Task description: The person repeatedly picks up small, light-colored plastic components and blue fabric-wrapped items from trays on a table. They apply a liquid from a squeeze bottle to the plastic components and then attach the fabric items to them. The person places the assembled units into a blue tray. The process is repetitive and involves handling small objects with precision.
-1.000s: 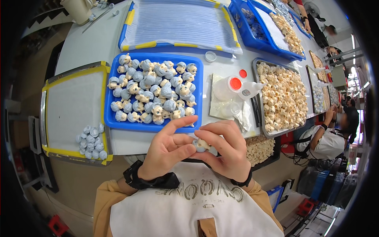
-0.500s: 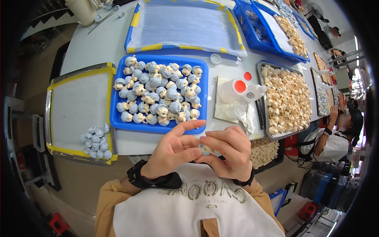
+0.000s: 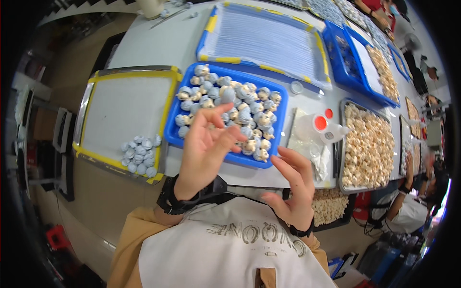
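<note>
My left hand (image 3: pixel 204 146) reaches over the near side of a blue tray (image 3: pixel 174 115). Its fingers are apart and I see nothing gripped in them. The tray holds many small doll heads (image 3: pixel 259 117) with pale faces and light-blue hair. Just beyond the left fingertips one doll head (image 3: pixel 228 95) shows its blue hair side, slightly blurred; whether a finger touches it I cannot tell. My right hand (image 3: pixel 294 189) hovers before the table edge, right of the tray's near corner, open with thumb and fingers spread.
At left, a yellow-taped frame tray (image 3: pixel 125 108) carries a pile of blue hair pieces (image 3: pixel 139 153). To the right are a white squeeze bottle (image 3: pixel 307 127) and a metal tray of cream-coloured parts (image 3: pixel 367 146). Behind lies a cloth-lined tray (image 3: pixel 264 43). A co-worker (image 3: pixel 403 201) sits at far right.
Both hands were together around a small doll head; now they have parted. The left has moved forward over the blue tray, and the right has opened. The whole view has shifted.
</note>
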A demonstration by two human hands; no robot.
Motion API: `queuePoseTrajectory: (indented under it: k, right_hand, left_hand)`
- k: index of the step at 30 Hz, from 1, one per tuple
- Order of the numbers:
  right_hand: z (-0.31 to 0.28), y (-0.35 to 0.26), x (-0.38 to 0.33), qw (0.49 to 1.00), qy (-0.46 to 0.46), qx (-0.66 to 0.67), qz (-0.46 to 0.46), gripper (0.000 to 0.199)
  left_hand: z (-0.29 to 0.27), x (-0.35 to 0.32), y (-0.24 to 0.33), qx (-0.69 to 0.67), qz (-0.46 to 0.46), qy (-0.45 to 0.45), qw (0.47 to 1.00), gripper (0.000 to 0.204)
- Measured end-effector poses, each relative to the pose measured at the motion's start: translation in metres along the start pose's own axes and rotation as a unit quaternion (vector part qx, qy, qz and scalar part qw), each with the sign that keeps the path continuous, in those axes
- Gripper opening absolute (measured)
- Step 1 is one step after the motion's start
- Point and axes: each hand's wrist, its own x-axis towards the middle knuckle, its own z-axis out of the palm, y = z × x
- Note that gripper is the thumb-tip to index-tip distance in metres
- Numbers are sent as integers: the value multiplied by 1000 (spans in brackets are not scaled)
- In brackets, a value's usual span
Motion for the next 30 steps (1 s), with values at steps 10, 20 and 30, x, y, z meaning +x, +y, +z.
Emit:
queuePoseTrajectory:
  k: [10, 20, 30]
  right_hand:
    - [0, 5, -9, 999, 10, -3, 39, 44]
    - [7, 2, -7, 999, -14, 2, 30, 39]
    - [9, 3, -7, 1000, -19, -7, 23, 38]
  left_hand:
    - [-106, -68, 58, 505, 125, -62, 852, 76]
    - [-144, -78, 26, 707, 0, 53, 706, 88]
    - [-135, -73, 17, 702, 46, 100, 704, 64]
